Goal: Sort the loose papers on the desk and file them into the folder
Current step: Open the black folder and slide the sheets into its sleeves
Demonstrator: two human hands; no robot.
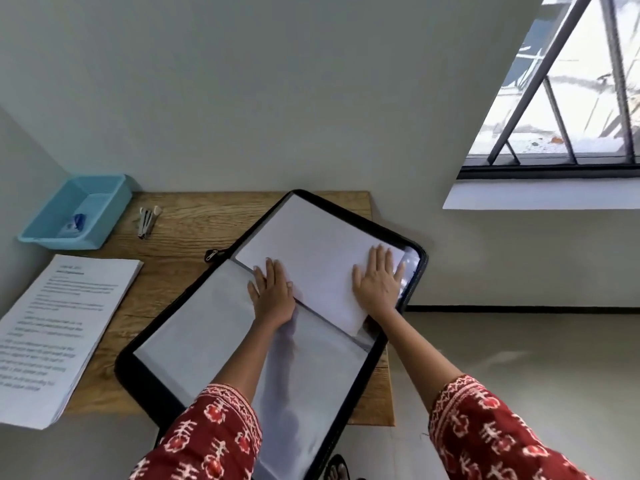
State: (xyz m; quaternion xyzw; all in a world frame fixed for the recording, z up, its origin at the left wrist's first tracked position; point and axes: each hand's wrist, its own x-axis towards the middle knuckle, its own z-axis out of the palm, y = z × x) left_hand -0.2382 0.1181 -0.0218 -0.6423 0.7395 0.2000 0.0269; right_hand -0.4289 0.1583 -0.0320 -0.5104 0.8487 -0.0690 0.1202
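A black zip folder (414, 282) lies open across the wooden desk (194, 223), its clear sleeves showing. A blank white sheet (311, 251) lies on the folder's far half. My left hand (273, 292) presses flat on the sheet's near left edge, fingers straight. Flat on the sheet's right side rests my right hand (379, 282), fingers spread. A stack of printed papers (59, 327) sits at the desk's left edge, away from both hands.
A light blue plastic tray (104, 216) holding a small blue item stands at the desk's far left corner. A small metal stapler-like tool (147, 221) lies beside it. The folder overhangs the desk's near and right edges. A barred window (568, 98) is at the upper right.
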